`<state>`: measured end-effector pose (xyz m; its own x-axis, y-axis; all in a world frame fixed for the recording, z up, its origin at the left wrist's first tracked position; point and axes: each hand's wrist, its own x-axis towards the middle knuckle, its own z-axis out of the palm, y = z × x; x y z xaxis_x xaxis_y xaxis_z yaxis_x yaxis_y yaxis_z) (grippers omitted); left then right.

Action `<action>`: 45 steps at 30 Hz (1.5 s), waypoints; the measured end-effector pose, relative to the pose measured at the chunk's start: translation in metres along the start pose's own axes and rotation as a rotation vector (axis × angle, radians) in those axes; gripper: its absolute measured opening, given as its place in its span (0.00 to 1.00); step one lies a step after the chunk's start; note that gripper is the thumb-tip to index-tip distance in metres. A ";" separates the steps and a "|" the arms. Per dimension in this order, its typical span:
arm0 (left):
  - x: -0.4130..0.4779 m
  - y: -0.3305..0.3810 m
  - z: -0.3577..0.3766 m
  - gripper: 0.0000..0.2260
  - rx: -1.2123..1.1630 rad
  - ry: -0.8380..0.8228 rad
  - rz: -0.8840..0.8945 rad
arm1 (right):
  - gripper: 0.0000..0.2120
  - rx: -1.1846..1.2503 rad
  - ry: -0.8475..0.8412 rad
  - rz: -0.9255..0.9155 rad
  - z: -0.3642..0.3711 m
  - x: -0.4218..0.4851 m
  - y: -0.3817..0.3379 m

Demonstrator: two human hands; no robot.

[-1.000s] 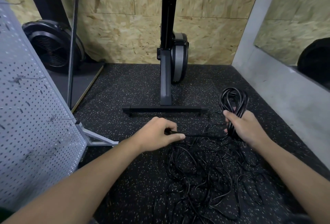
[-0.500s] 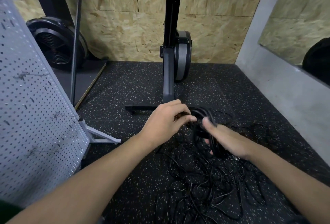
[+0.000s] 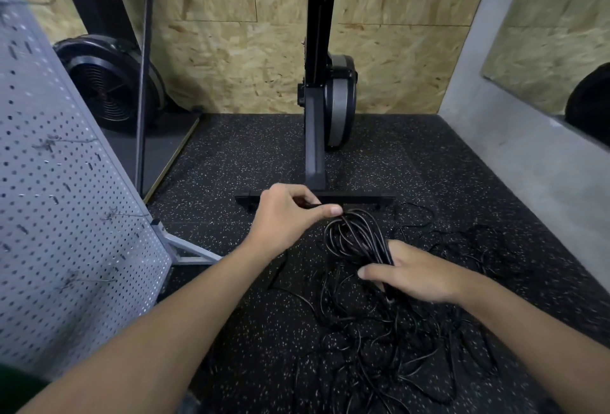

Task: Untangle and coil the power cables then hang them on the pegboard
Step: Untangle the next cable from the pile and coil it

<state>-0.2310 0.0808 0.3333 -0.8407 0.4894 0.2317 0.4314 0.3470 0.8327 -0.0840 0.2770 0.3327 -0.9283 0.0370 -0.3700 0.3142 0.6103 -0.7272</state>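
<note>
Cable coil (image 3: 355, 240) clenched in right hand (image 3: 416, 273), left hand (image 3: 287, 215) fingers (image 3: 331, 210) pinching its strand

The scene is seen from a single head-worn wide-angle camera, aimed forward and down. The speckled floor (image 3: 264, 331) is viewed from close above, the chipboard wall (image 3: 396, 60) faced beyond.

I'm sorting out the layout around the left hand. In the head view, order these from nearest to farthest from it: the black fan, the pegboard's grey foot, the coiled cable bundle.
1. The coiled cable bundle: right beside the left hand, just to its right; the fingertips meet it.
2. The pegboard's grey foot: lower left, on the floor.
3. The black fan: far left, by the back wall.
</note>
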 end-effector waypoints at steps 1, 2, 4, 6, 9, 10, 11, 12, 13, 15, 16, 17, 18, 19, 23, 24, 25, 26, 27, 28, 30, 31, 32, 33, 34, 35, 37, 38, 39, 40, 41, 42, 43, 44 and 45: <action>0.000 -0.004 0.000 0.12 -0.038 -0.057 0.000 | 0.13 0.032 -0.032 0.005 -0.001 -0.001 0.003; 0.000 -0.007 -0.001 0.10 -0.077 -0.109 0.009 | 0.15 0.074 -0.045 0.009 -0.002 -0.003 0.006; -0.001 -0.012 -0.001 0.03 -0.121 -0.158 0.028 | 0.15 0.185 -0.055 -0.007 -0.007 -0.006 0.009; -0.005 -0.013 0.003 0.02 -0.126 -0.172 0.031 | 0.14 0.279 -0.043 -0.016 -0.011 -0.009 0.011; -0.010 -0.010 0.011 0.02 -0.067 -0.166 0.048 | 0.14 0.312 -0.069 -0.027 -0.011 -0.013 0.008; -0.010 -0.009 0.012 0.02 -0.033 -0.134 0.070 | 0.14 0.311 -0.052 -0.017 -0.009 -0.013 0.009; -0.010 -0.008 0.012 0.02 0.005 -0.088 0.094 | 0.14 0.301 -0.019 -0.010 -0.008 -0.012 0.010; -0.010 -0.006 0.011 0.03 0.048 -0.041 0.116 | 0.14 0.263 0.041 -0.004 -0.006 -0.010 0.011; -0.011 -0.002 0.011 0.03 0.091 -0.006 0.124 | 0.14 0.198 0.103 -0.010 -0.005 -0.008 0.012; -0.014 0.006 0.013 0.04 0.131 0.006 0.068 | 0.11 0.099 0.198 -0.038 0.000 -0.004 0.012; -0.015 0.010 0.014 0.05 0.123 -0.004 0.020 | 0.09 0.084 0.232 -0.048 0.004 -0.002 0.013; -0.015 0.013 0.015 0.06 0.107 -0.010 -0.024 | 0.08 0.090 0.263 -0.049 0.007 0.000 0.013; -0.016 0.015 0.017 0.06 0.087 -0.013 -0.056 | 0.07 0.096 0.291 -0.045 0.011 0.003 0.014; -0.016 0.017 0.018 0.06 0.062 -0.014 -0.080 | 0.07 0.104 0.322 -0.039 0.013 0.006 0.013; -0.012 0.019 0.022 0.06 -0.095 -0.045 -0.211 | 0.10 0.189 0.332 -0.018 0.018 0.015 0.006; -0.012 0.019 0.023 0.06 -0.179 -0.049 -0.254 | 0.09 0.237 0.315 -0.017 0.019 0.017 0.007; -0.011 0.019 0.025 0.06 -0.276 -0.048 -0.293 | 0.09 0.322 0.297 0.004 0.020 0.018 0.007; -0.011 0.019 0.027 0.06 -0.359 -0.044 -0.322 | 0.15 0.430 0.280 0.050 0.020 0.018 0.006; -0.011 0.018 0.028 0.06 -0.411 -0.032 -0.342 | 0.27 0.521 0.268 0.098 0.020 0.019 0.007; -0.010 0.018 0.029 0.05 -0.436 -0.018 -0.355 | 0.38 0.585 0.250 0.114 0.021 0.022 0.010; -0.008 0.016 0.032 0.05 -0.443 0.012 -0.364 | 0.33 0.667 0.193 0.068 0.021 0.024 0.010; -0.006 0.015 0.035 0.05 -0.436 0.030 -0.364 | 0.23 0.700 0.160 0.034 0.020 0.024 0.007; -0.005 0.014 0.037 0.05 -0.428 0.050 -0.364 | 0.17 0.724 0.140 0.012 0.020 0.027 0.007; -0.003 0.013 0.040 0.05 -0.422 0.066 -0.367 | 0.14 0.741 0.136 0.004 0.020 0.026 0.004; -0.001 0.012 0.042 0.05 -0.422 0.076 -0.375 | 0.13 0.752 0.130 -0.001 0.021 0.028 0.006; 0.001 0.011 0.045 0.05 -0.428 0.078 -0.384 | 0.13 0.765 0.133 0.000 0.021 0.030 0.006; 0.004 0.008 0.047 0.05 -0.456 0.061 -0.410 | 0.12 0.769 0.121 0.016 0.020 0.033 0.005; 0.005 0.007 0.048 0.05 -0.474 0.049 -0.426 | 0.10 0.778 0.108 0.033 0.020 0.034 0.007; 0.006 0.006 0.049 0.05 -0.493 0.039 -0.441 | 0.09 0.792 0.092 0.053 0.020 0.035 0.008; 0.005 0.004 0.049 0.05 -0.503 0.029 -0.454 | 0.07 0.801 0.082 0.063 0.020 0.036 0.010; 0.005 0.003 0.049 0.05 -0.507 0.019 -0.459 | 0.06 0.807 0.078 0.074 0.020 0.036 0.010; 0.005 0.001 0.048 0.05 -0.505 0.008 -0.454 | 0.05 0.803 0.075 0.072 0.021 0.038 0.012; 0.004 0.000 0.047 0.05 -0.504 -0.004 -0.437 | 0.04 0.788 0.078 0.068 0.021 0.039 0.012; 0.004 -0.001 0.045 0.05 -0.503 -0.016 -0.413 | 0.04 0.767 0.094 0.056 0.022 0.040 0.012; 0.003 -0.002 0.043 0.06 -0.498 -0.034 -0.387 | 0.04 0.749 0.117 0.044 0.022 0.040 0.010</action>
<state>-0.2202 0.1164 0.3104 -0.8912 0.4306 -0.1425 -0.1126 0.0943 0.9892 -0.1138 0.2672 0.2974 -0.9138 0.1581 -0.3742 0.3636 -0.0926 -0.9270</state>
